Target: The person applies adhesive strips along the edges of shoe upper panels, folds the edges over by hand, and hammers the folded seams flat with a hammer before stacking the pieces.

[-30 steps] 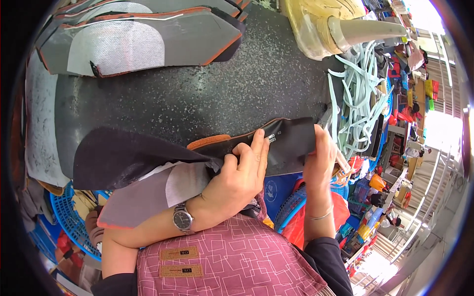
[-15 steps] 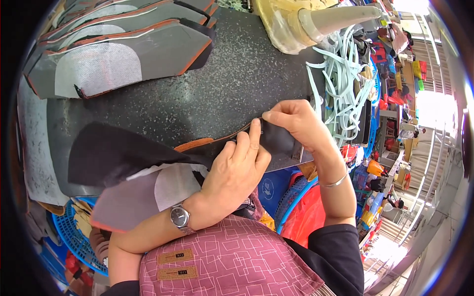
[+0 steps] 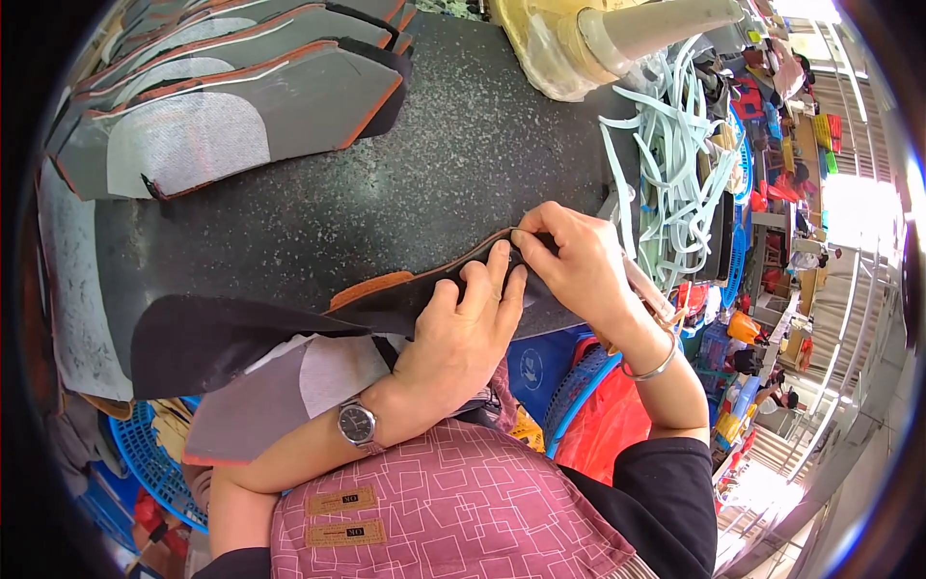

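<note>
A dark, soft panel (image 3: 241, 333) with brown edging (image 3: 371, 289) lies along the near side of the black worktop, its wide flap folded to the left. A grey face with a whitish patch (image 3: 338, 372) shows beneath it, hanging over the near edge. My left hand (image 3: 463, 314), with a watch on the wrist, presses its spread, bent fingertips onto the panel near the edging. Just right of those fingertips, my right hand (image 3: 574, 256) pinches the panel's edge between thumb and curled fingers. The pinched spot is partly hidden by the fingers.
Stacked grey panels (image 3: 318, 101) with orange edges lie at the far left of the worktop (image 3: 463, 135). A yellowish container with a pale cone-like nozzle (image 3: 666, 34) stands at the far right. Pale blue strips (image 3: 675, 174) heap beside it. Blue baskets (image 3: 159, 463) stand below.
My right fingers have curled further around the panel's edge. The panel's left flap has shifted down toward me. My left hand stays pressed on the panel.
</note>
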Available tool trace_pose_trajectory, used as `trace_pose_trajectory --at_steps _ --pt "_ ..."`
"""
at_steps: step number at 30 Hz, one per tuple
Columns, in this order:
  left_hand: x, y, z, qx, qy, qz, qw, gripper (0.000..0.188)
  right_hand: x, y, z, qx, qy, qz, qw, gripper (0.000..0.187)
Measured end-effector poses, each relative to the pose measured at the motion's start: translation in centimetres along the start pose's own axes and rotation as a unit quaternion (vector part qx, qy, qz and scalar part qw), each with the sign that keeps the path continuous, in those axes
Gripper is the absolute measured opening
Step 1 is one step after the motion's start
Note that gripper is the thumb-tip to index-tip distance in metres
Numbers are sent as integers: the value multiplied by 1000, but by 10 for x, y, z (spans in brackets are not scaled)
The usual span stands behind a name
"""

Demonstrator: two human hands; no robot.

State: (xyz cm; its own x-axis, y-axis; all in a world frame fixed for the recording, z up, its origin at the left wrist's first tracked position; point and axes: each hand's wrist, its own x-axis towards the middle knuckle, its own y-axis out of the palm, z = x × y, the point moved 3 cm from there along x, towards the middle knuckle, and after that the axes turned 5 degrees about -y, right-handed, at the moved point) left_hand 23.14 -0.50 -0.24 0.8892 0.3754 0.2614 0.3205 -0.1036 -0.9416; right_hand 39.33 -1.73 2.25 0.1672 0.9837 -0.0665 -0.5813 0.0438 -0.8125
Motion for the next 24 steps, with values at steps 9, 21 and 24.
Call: trace_pose_trajectory --at_steps 9,21,24 --pt "2 -1 7 -102 -27 -10 994 41 6 -4 -6 28 30 54 998 13" --pt "1 -1 -1 -20 -4 27 999 46 -5 -2 -4 -388 -128 -61 911 12" --pt "-5 -1 -2 28 7 51 998 50 -11 -9 16 -143 -171 -134 966 14"
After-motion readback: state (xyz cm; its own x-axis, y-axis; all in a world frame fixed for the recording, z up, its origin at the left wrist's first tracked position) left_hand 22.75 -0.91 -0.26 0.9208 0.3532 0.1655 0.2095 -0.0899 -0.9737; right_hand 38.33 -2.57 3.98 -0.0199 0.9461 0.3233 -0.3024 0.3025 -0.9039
